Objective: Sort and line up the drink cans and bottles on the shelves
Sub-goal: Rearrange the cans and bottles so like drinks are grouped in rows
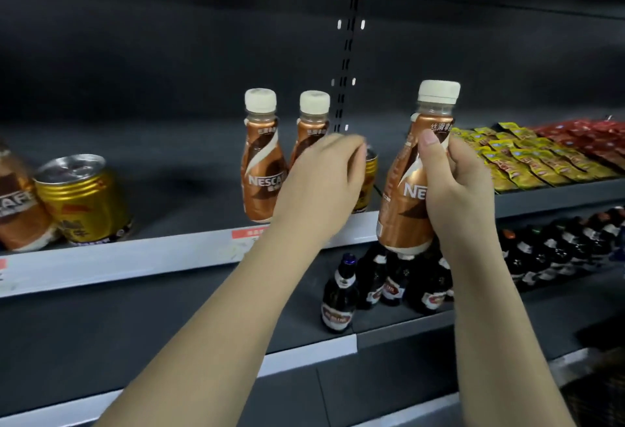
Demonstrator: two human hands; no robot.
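Scene: a person faces dark store shelves, both bare arms reaching forward to the upper shelf (189, 250), which carries a white price strip along its front edge.
Right hand: the right hand (456, 196) is wrapped around a brown coffee bottle (402, 196) with a cream cap, thumb across the label, holding it upright in the air in front of the shelf edge, not yet set down.
Left hand: the left hand (321, 186) reaches in at the shelf with fingers curled toward a gold can (368, 183) mostly hidden behind it; I cannot tell whether it grips the can or only touches it.
Standing bottles: two matching bottles (262, 162) stand upright side by side on the shelf, just left of the left hand.
Far left: a second gold can (84, 200) stands near the shelf edge, with another coffee bottle (17, 210) leaning beside it, touching or nearly so.
Other goods: yellow and red packets (527, 159) lie in rows on the shelf to the right; dark glass bottles (341, 294) stand on the shelf below.
Step in hand: judging by the pose, the held bottle is about to join the two standing ones, while the left hand deals with the can that sits in the way.
Next move calls for: shifting the can aside, probably toward the other can, then setting the bottle down upright in line, label facing out.
Progress: early; the goods at far left still look unsorted.
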